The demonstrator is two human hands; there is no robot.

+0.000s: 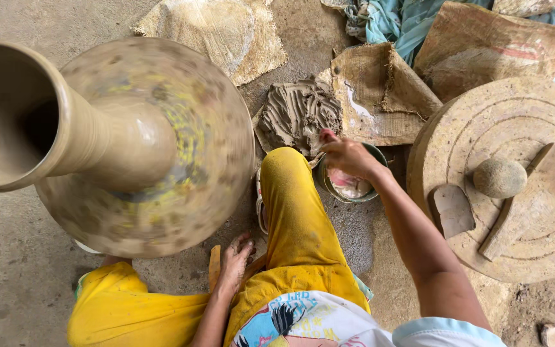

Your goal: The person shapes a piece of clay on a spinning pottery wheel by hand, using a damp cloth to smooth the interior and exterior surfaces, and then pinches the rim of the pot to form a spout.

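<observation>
A tall wet clay vase (52,128) with a flared neck stands on a spinning round wheel (213,128), blurred by motion. My right hand (348,157) reaches out over a small green bowl (375,193) of cloudy water on the floor, fingers pinched together above it. Whether it holds anything I cannot make out. My left hand (236,260) hangs down by the wheel's near edge, clay-smeared, fingers loosely apart, resting close to a thin wooden stick (214,266). My yellow trousers (297,225) fill the lower middle.
A lump of grooved wet clay (300,115) lies on sacking just beyond the bowl. At right, a round stone slab (515,115) carries a stone ball (500,178), a wooden paddle (528,205) and a clay shard (452,209). Burlap sacks (220,32) and cloth (399,22) lie behind.
</observation>
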